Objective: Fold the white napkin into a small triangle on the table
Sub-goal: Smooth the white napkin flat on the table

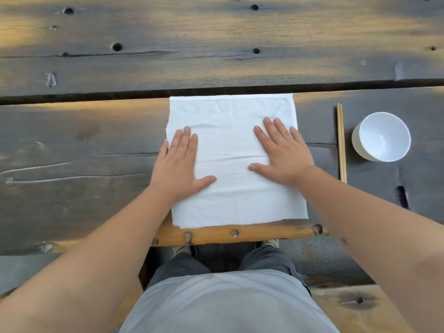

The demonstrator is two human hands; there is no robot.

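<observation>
- White square cloth napkin (pixel 236 188): flat, unfolded, near edge of dark weathered plank bench (pixel 72 145).
- Left hand (pixel 179 164), right hand (pixel 282 155): palms down on napkin, fingers spread open, gripping nothing.
- Risk: frayed left edge and creases may skew a diagonal fold; cloth may slip off the bench edge.
- Nearby: wooden chopsticks (pixel 341 143), white round bowl (pixel 382 137); snag risk judged slight.
- Hidden: napkin areas under palms.
</observation>
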